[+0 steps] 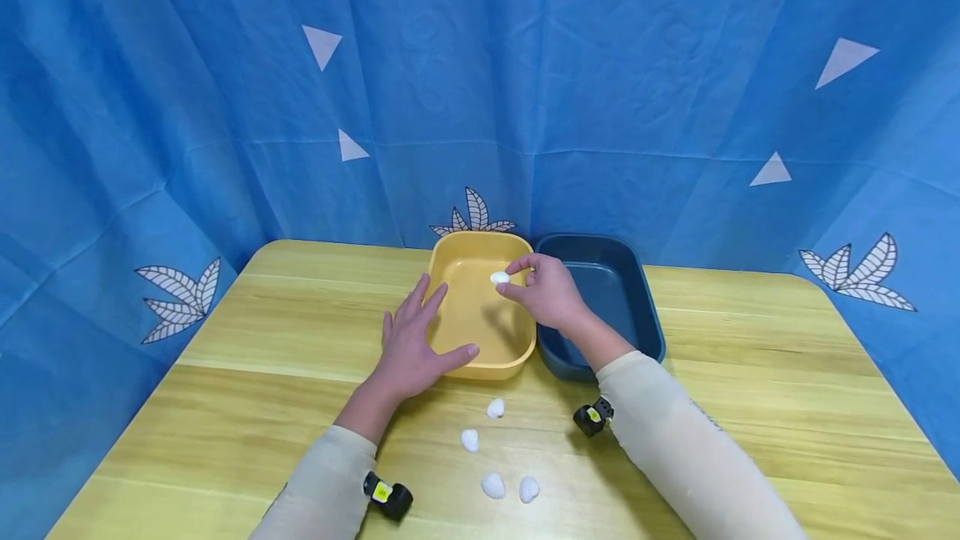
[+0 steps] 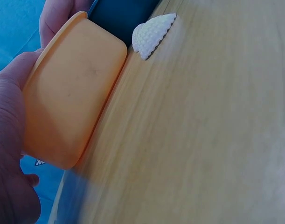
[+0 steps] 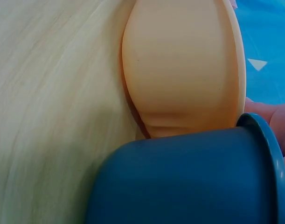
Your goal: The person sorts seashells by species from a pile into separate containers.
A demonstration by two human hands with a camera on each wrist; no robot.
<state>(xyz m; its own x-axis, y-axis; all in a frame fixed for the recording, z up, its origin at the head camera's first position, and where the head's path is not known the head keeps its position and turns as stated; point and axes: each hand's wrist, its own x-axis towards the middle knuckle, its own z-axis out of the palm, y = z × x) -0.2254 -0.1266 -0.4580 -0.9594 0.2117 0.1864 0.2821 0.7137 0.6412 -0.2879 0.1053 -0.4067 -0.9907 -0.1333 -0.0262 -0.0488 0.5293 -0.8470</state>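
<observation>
Between thumb and index finger my right hand pinches a white seashell above the yellow bin. My left hand, fingers spread and fairly straight, lies at that bin's left and near side, with the thumb over the near rim. In the left wrist view the left hand is beside the yellow bin's wall. Part of the right hand shows beyond the dark blue bin's rim in the right wrist view, where the shell is hidden.
A dark blue bin stands against the yellow bin's right side. Several white shells, among them one shell close to the yellow bin and another further forward, lie on the wooden table. A blue curtain hangs behind.
</observation>
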